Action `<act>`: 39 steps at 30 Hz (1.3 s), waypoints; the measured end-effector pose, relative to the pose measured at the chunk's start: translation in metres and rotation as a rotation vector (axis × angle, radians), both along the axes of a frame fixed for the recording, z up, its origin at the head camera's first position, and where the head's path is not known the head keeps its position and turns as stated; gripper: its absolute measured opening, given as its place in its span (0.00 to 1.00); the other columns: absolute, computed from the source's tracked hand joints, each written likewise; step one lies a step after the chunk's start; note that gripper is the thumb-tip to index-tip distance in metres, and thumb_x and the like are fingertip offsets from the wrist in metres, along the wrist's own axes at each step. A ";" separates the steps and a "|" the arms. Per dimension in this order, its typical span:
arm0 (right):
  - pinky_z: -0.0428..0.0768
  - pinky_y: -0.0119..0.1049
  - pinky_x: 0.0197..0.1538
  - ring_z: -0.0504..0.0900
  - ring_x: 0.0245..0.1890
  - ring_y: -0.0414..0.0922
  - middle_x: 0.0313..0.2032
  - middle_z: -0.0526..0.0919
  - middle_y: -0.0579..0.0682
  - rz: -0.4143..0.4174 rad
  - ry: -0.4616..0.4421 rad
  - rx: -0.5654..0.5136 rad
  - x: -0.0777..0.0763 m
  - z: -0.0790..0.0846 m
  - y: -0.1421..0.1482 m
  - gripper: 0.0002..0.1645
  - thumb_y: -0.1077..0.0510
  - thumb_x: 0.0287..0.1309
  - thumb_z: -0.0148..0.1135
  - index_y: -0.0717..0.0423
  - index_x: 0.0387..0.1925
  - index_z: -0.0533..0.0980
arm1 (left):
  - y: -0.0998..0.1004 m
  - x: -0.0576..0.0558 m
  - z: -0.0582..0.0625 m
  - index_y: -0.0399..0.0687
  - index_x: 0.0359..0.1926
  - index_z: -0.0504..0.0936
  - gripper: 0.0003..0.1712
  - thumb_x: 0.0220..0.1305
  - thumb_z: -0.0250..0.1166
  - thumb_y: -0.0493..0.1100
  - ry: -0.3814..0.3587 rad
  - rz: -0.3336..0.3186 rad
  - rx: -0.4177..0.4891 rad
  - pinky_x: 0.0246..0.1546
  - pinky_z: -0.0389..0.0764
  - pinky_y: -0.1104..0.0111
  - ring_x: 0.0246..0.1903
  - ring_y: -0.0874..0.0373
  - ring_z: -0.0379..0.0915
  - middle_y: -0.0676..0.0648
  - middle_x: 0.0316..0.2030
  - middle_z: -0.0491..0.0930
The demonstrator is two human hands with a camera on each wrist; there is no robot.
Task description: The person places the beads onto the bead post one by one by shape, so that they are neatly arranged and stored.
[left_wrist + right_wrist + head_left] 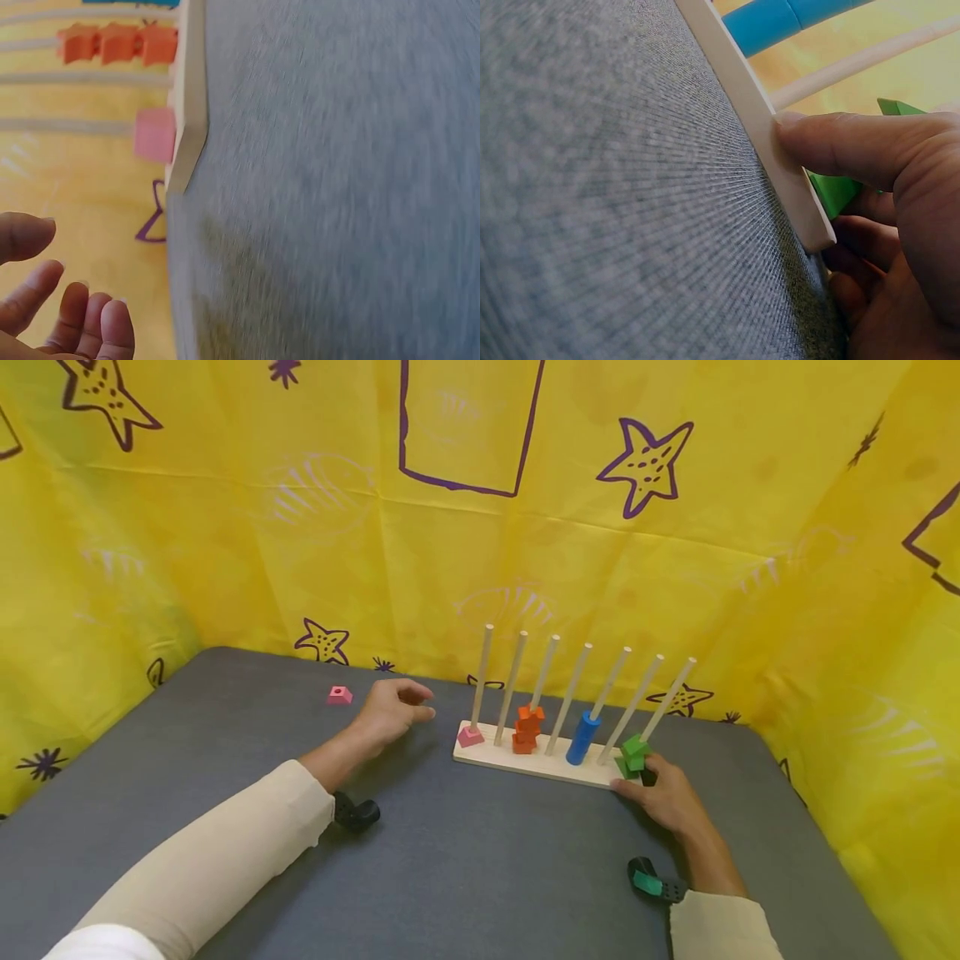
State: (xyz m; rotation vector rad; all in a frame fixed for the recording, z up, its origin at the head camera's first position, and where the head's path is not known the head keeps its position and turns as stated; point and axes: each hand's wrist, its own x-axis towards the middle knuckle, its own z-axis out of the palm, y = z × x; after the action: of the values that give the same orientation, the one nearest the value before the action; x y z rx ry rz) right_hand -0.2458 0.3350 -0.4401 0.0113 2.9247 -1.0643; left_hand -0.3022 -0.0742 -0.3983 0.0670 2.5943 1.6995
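Observation:
A wooden stacking board (546, 765) with a row of upright pegs stands on the table. My right hand (667, 793) grips its right end, with the thumb pressed on the front edge of the base (781, 169) in the right wrist view. Green blocks (634, 753) sit on the peg beside that hand. My left hand (390, 710) hovers left of the board, fingers loosely bent with nothing between them. A pink block (471, 737) is on the leftmost peg. Orange star-shaped blocks (527, 732) and blue cylinders (583, 739) are stacked on other pegs.
A loose pink block (339, 696) with a hole in its top lies on the grey table (480, 860), behind and left of my left hand. A yellow patterned cloth (337, 543) hangs behind the table and along both sides.

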 end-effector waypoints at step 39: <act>0.67 0.48 0.41 0.68 0.43 0.58 0.43 0.70 0.61 -0.010 -0.011 -0.006 0.002 0.001 -0.002 0.31 0.43 0.55 0.70 0.66 0.43 0.72 | -0.117 -0.026 -0.027 0.32 0.70 0.59 0.36 0.65 0.63 0.35 -0.015 0.149 -0.023 0.60 0.64 0.49 0.54 0.39 0.72 0.32 0.65 0.62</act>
State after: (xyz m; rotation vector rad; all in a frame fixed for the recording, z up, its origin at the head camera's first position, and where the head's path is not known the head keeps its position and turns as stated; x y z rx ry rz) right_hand -0.2437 0.3334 -0.4387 0.0309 2.9146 -1.0703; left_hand -0.3278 -0.1913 -0.4250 -0.1427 2.6683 1.7065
